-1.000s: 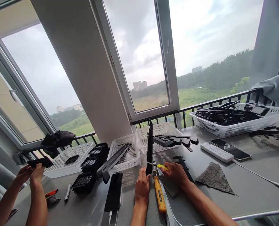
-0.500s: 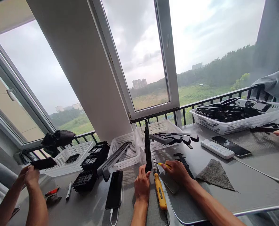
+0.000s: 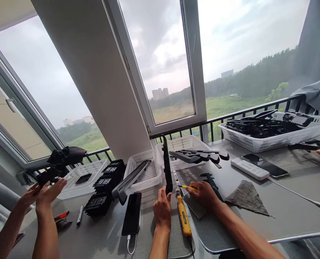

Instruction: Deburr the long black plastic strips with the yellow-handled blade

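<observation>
My left hand is closed around the lower end of a long, narrow black plastic part, which stands nearly upright above the table. In my right hand is a slim yellow-handled tool; its thin tip points left, close to the lower part of the black piece. Whether the tip touches it, I cannot tell. Just below, between my forearms, lies a thicker yellow electric tool with a cord. Beyond my right hand a black caliper lies partly hidden.
White baskets stand along the window side, with long dark parts across one. Black trays are stacked left of a phone. A grey cloth and a white power strip lie right. Another person's hands work at far left.
The black part leans slightly more to the left, while both my hands keep their holds. At far left, the other person's hands have turned and shifted right with their dark piece.
</observation>
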The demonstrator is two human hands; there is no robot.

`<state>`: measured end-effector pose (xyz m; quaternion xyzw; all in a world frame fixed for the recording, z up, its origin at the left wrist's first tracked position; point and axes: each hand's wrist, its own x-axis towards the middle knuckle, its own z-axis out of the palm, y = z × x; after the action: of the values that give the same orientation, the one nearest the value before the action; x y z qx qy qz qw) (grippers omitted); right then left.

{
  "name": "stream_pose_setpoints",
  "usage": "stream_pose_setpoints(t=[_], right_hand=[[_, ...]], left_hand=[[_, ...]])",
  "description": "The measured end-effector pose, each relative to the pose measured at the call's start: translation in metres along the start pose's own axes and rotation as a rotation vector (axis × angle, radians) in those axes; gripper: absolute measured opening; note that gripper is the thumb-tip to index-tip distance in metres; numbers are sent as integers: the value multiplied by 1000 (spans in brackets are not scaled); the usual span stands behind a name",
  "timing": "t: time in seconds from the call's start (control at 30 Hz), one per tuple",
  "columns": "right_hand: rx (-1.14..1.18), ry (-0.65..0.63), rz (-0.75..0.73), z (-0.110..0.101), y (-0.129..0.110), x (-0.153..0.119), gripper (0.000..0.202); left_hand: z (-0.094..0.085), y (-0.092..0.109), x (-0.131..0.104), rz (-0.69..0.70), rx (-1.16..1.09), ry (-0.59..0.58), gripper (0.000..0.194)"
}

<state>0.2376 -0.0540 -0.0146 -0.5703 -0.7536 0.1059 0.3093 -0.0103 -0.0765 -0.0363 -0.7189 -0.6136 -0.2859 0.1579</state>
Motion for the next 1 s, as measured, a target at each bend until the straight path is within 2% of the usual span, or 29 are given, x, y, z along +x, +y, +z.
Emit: stream_pose_setpoints(t=[0.23, 0.47, 0.73, 1.0], right_hand=[[6, -18, -2, 1, 2, 0, 55], [10, -33, -11, -2, 0, -1, 55], [-13, -61, -7, -7, -2, -2, 52], [-6, -105, -1, -12, -4, -1, 51]], left_hand=[[6, -1, -1, 18, 44, 26, 30], [0, -1, -1, 13, -55, -51, 32], [-4, 1, 0, -15, -45, -89, 34], [2, 1, -1, -40, -19, -62, 32]])
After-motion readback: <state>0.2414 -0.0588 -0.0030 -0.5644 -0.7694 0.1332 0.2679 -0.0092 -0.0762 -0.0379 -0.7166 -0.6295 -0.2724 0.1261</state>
